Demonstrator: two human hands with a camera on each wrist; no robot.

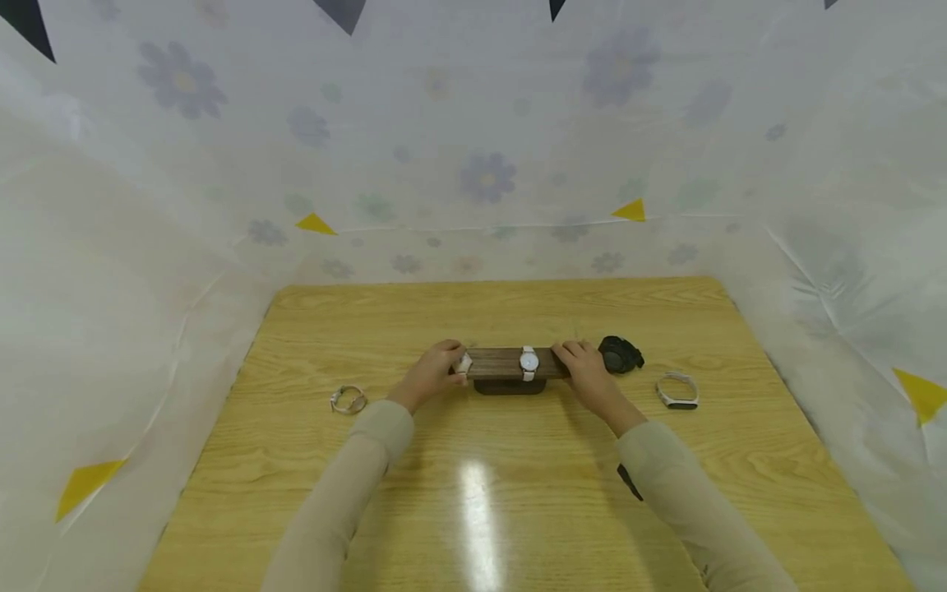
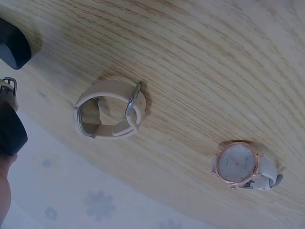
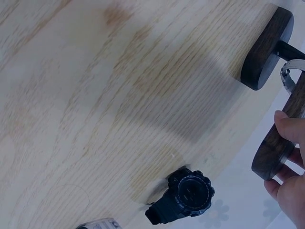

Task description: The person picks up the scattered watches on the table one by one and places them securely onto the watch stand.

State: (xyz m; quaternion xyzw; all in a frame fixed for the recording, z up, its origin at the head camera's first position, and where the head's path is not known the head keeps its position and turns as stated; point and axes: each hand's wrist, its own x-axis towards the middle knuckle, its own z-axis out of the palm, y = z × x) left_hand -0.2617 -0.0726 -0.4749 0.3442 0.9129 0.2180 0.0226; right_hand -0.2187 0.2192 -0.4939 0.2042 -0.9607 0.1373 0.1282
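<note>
A dark wooden watch stand [image 1: 488,363] has a raised bar over an oval base [image 1: 510,386]. A white-strapped watch [image 1: 528,362] is wrapped around the bar, and a pale watch [image 1: 464,364] sits at its left end. My left hand [image 1: 432,376] holds that left end, its fingers beside the pale watch; in the left wrist view only a sliver of the hand shows. My right hand [image 1: 592,376] grips the bar's right end, thumb on one side and fingers curled under the other in the right wrist view.
Left of the stand, a pink-strapped watch [image 2: 112,90] and a rose-gold watch [image 2: 236,163] lie on the wooden table [image 1: 444,493]. To the right are a black sports watch [image 1: 620,355] and a white fitness band [image 1: 678,391]. Pale flower-printed sheeting [image 1: 488,177] surrounds the table.
</note>
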